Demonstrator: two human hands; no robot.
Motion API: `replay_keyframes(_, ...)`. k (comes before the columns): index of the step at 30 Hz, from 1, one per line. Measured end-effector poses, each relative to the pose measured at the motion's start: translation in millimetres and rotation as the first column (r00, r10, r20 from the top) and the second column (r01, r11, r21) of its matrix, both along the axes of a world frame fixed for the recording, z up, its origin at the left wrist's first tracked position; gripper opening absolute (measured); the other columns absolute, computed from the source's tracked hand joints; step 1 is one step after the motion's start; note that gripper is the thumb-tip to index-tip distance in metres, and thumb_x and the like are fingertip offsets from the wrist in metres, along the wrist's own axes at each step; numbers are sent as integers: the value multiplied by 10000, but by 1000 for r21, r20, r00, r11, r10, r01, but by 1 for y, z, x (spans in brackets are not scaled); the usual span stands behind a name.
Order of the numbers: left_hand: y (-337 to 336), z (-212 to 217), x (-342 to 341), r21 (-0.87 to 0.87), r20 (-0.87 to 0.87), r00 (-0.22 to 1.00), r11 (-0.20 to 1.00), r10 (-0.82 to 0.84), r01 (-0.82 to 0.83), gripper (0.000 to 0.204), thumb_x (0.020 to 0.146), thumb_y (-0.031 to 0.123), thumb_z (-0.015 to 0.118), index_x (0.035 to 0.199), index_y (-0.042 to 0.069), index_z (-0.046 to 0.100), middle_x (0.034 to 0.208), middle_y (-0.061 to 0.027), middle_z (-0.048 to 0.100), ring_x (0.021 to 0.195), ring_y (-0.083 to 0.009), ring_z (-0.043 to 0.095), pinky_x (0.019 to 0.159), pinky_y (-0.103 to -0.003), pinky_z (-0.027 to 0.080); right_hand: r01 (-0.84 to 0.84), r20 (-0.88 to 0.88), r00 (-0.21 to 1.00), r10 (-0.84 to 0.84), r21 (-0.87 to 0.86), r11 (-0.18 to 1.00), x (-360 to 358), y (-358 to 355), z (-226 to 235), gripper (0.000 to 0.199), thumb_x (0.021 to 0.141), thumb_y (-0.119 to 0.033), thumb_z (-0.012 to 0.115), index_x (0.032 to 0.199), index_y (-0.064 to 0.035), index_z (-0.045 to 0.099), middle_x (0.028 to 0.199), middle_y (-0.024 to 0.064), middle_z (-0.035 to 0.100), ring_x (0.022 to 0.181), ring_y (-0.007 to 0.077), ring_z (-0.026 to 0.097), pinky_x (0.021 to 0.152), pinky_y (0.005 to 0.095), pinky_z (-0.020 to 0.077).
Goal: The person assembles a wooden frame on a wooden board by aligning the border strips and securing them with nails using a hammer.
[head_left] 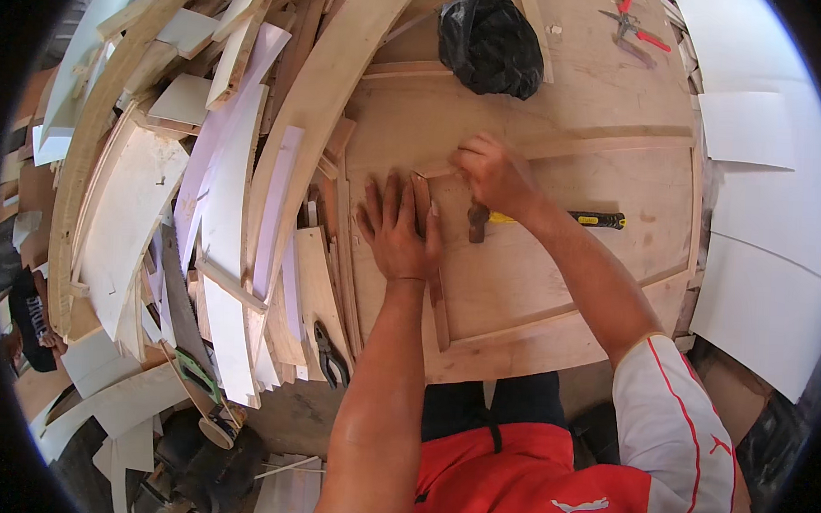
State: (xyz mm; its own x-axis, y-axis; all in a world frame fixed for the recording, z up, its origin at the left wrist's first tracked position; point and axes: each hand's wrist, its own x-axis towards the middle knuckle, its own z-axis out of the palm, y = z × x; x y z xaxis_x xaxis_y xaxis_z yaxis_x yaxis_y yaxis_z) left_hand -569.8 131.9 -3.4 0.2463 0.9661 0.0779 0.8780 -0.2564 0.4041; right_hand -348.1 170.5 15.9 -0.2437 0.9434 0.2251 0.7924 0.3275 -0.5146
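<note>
My left hand (399, 238) lies flat with its fingers spread, pressing a narrow wooden strip (440, 312) against the plywood panel (537, 261). The strip runs under the hand, and its upper end shows beside the fingertips. Just right of that end, my right hand (497, 174) is closed; what its fingers hold, if anything, cannot be made out. Below the right hand lies a hammer (602, 220) with a black and yellow handle, partly covered by my forearm. Other wooden strips (613, 141) are laid across the panel and along its edges.
A heap of boards and offcuts (287, 162) fills the left side, with a handsaw (181, 294) and black-handled pliers (331, 355) on it. A black plastic bag (490, 42) and red-handled pliers (631, 27) lie at the far side. White sheets (764, 224) stand at the right.
</note>
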Motion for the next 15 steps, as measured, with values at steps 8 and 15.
replay_keyframes(8,1,2,-1,26,6,1000,1000,-16,16,576,1024,394,642,1513,91,604,1649,-58,512,1620,-373,284,1292,-620,134,33,-112,993,-36,-27,999,-2,-1,5,239,800,-29,802,1036,-16,768,1043,114,723,1041,335,670,905,419,569)
replay_keyframes(15,1,-2,-2,23,52,999,1000,-3,2,586,977,371,678,1507,126,623,1621,-18,553,1631,-364,269,1293,-651,124,41,-126,991,-45,-31,999,-4,0,8,239,814,-33,800,1051,-9,772,1068,119,732,1060,334,670,916,423,564)
